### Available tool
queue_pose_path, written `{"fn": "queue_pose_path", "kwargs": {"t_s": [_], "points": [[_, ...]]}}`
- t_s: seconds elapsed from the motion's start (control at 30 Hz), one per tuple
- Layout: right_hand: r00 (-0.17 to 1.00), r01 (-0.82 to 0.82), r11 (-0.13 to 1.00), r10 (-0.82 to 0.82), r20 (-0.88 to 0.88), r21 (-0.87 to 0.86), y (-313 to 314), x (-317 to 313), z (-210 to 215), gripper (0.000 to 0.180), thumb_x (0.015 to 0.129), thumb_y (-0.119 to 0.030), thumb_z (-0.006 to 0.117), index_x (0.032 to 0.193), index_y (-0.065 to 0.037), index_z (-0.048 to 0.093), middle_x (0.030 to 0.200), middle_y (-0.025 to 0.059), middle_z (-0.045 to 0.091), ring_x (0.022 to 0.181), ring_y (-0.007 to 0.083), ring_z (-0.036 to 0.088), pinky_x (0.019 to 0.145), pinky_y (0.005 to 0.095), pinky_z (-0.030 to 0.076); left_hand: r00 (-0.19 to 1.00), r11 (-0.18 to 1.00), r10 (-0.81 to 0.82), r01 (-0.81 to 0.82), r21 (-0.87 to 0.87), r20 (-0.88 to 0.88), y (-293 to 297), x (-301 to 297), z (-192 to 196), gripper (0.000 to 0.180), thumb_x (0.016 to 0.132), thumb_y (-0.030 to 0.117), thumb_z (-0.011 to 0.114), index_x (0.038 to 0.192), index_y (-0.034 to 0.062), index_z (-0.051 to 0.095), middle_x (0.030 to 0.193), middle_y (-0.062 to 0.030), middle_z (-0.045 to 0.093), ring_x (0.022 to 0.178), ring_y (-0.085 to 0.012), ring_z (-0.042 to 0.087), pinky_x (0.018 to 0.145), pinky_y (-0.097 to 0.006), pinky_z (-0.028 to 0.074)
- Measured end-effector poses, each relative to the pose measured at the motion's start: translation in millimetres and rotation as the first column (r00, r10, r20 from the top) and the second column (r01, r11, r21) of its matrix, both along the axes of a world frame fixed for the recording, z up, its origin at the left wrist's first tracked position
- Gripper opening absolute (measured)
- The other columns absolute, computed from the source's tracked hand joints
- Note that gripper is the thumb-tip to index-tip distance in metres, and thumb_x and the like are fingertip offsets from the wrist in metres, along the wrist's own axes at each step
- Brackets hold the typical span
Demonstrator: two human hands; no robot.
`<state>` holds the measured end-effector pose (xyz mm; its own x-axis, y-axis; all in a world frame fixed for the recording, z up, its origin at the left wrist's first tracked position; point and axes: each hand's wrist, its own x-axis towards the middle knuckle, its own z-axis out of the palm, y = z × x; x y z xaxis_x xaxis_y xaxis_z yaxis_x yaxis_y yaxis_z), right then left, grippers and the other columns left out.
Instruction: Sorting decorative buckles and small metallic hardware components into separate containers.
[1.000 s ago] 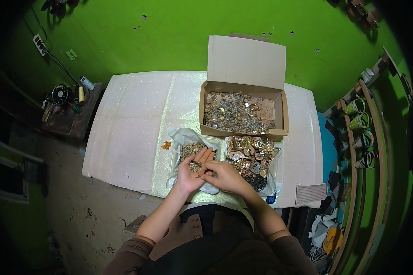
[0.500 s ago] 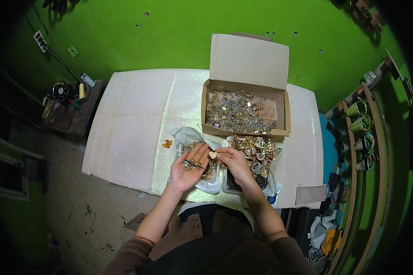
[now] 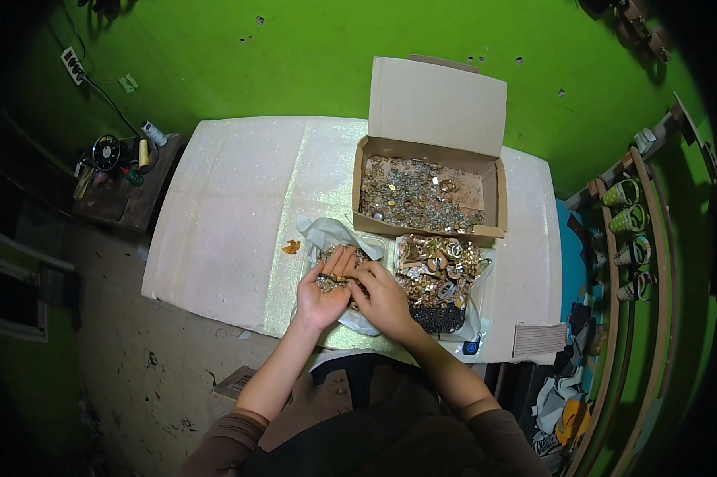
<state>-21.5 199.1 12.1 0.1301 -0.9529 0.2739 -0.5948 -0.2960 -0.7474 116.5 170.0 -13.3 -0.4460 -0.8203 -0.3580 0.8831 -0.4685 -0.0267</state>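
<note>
My left hand lies palm up over the left tray, its fingers stretched out, carrying a small pile of metal ornaments. Over that palm is my right hand, thumb and fingers drawn together at the pile; what they pinch is hidden. Beneath the left hand, a tray lined with a whitish plastic bag holds many small metal pieces. Beside it on the right, a second tray contains larger gold and silver ornaments and a heap of black pieces.
Behind the trays stands an open cardboard box of small metal pieces. An orange-brown scrap lies on the whitish table. A striped grey piece rests at the right front edge. Thread spools stand at far left, a wooden rack at right.
My right hand has moved left and over my left palm. The heart-shaped ornament it pinched is out of sight. My left hand is almost where it was.
</note>
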Motion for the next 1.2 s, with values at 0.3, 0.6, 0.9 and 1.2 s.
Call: {"fn": "queue_pose_path", "kwargs": {"t_s": [0.3, 0.6, 0.9, 1.2], "points": [[0.985, -0.036, 0.994, 0.018, -0.172, -0.099, -11.4, 9.8, -5.6, 0.016, 0.075, -0.018, 0.062, 0.088, -0.009, 0.062, 0.086, 0.0077, 0.054, 0.08, 0.0264, 0.056, 0.068, 0.0367, 0.046, 0.999, 0.998, -0.049, 0.049, -0.049, 0.002, 2.7, -1.9, -9.0, 0.047, 0.093, 0.022, 0.025, 0.135, 0.0011, 0.029, 0.139, -0.0127, 0.033, 0.128, -0.023, 0.032, 0.107, -0.038, 0.022], [0.996, -0.012, 0.997, 0.006, -0.087, -0.073, -13.8, 2.7, 1.9, 0.011, 0.073, -0.017, 0.062, 0.08, -0.01, 0.065, 0.085, 0.0059, 0.057, 0.079, 0.0263, 0.054, 0.069, 0.0357, 0.046, 0.995, 0.997, -0.071, 0.072, 0.007, -0.075, 6.9, -5.7, -10.5, 0.043, 0.092, 0.02, 0.031, 0.13, 0.0002, 0.036, 0.127, -0.0139, 0.046, 0.118, -0.0226, 0.043, 0.104, -0.036, 0.03], [0.879, -0.244, 0.89, 0.036, 0.475, 0.385, -21.9, -36.0, 18.7, 0.019, 0.084, -0.013, 0.059, 0.095, 0.003, 0.061, 0.079, 0.0014, 0.061, 0.069, 0.0055, 0.053, 0.063, 0.0213, 0.044, 0.988, 0.978, -0.152, 0.154, 0.14, -0.021, 7.3, -22.7, -4.6, 0.034, 0.092, 0.021, 0.036, 0.115, 0.0002, 0.047, 0.115, -0.0159, 0.053, 0.11, -0.0252, 0.051, 0.097, -0.039, 0.039], [0.963, -0.119, 0.876, -0.013, 0.27, 0.467, 12.6, -103.6, 30.6, 0.017, 0.083, -0.017, 0.059, 0.089, -0.002, 0.062, 0.073, 0.001, 0.06, 0.065, 0.0078, 0.051, 0.061, 0.0228, 0.042, 0.97, 0.981, -0.16, 0.176, 0.077, -0.181, 11.5, -19.3, -4.4, 0.042, 0.092, 0.019, 0.033, 0.131, 0.0028, 0.037, 0.137, -0.0114, 0.038, 0.126, -0.0239, 0.036, 0.103, -0.039, 0.033]]}}
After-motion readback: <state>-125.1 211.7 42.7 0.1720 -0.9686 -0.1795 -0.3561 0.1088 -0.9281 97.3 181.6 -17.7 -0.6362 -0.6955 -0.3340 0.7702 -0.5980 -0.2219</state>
